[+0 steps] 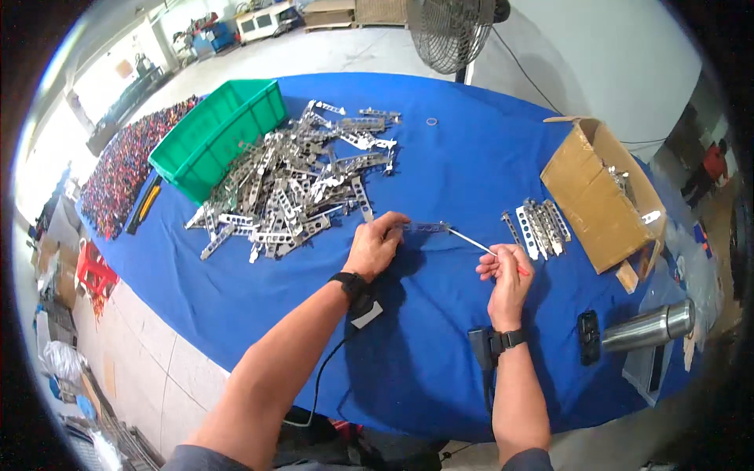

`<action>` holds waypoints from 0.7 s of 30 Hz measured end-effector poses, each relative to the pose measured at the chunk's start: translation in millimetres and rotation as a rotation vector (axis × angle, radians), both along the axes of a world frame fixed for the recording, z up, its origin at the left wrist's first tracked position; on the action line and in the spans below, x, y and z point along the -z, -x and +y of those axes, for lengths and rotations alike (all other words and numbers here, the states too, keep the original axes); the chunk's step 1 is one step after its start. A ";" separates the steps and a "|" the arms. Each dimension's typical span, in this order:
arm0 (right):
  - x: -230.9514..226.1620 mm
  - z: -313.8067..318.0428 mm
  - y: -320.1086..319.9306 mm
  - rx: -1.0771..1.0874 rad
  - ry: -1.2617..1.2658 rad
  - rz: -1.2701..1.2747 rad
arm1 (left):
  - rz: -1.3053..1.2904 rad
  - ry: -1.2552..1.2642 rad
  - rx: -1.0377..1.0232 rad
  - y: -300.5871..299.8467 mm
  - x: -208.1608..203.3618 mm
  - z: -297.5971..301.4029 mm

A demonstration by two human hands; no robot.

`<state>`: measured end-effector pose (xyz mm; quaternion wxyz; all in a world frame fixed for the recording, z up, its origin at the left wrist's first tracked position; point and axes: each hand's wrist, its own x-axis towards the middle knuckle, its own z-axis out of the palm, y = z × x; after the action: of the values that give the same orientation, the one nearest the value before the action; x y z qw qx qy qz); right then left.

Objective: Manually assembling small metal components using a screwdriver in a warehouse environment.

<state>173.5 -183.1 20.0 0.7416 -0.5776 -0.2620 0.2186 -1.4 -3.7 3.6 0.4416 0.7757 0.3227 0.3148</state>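
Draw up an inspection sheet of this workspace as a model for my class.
Surface: blue cloth, creased in places.
Job's things: perforated metal strip; slim red-handled tool, its tip at the strip's right end; loose heap of metal parts; row of similar parts.
Clutter: green bin beside the heap; open cardboard box with metal parts inside; steel bottle.
Grips: left grip holds the strip's left end; right grip holds the tool.
Cables: dark left-wrist cable; dark right-wrist cable.
Surroundings: fan beyond the table; person in red at far right.
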 end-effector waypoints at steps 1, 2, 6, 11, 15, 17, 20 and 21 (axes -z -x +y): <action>-1.8 -0.2 1.4 -0.012 -0.019 -0.010 | 0.007 -0.025 0.008 -0.5 0.4 -1.7; -3.4 -0.4 3.5 -0.019 -0.008 -0.008 | 0.016 -0.053 0.017 -1.7 -0.8 -3.9; -3.9 -0.3 6.9 -0.058 0.031 -0.060 | 0.058 -0.081 0.049 -5.8 -5.3 -8.4; -0.1 3.2 8.2 -0.098 0.073 -0.107 | 0.070 -0.100 0.031 -7.9 -5.1 -9.5; -2.6 5.4 13.3 -0.124 0.070 -0.029 | 0.053 -0.094 0.026 -6.5 -5.7 -9.3; -0.9 5.4 13.0 -0.125 0.070 -0.018 | 0.088 -0.123 0.021 -6.2 -7.3 -9.1; 2.0 5.3 11.1 -0.113 0.072 -0.028 | 0.118 -0.172 0.017 -7.0 -8.2 -9.9; 2.6 4.8 10.5 -0.097 0.073 -0.050 | 0.112 -0.193 0.020 -7.4 -7.9 -10.6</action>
<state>163.1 -178.3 17.3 0.7016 -0.5962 -0.3000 0.2494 6.0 -14.3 11.5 0.3493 0.8343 0.3072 0.2960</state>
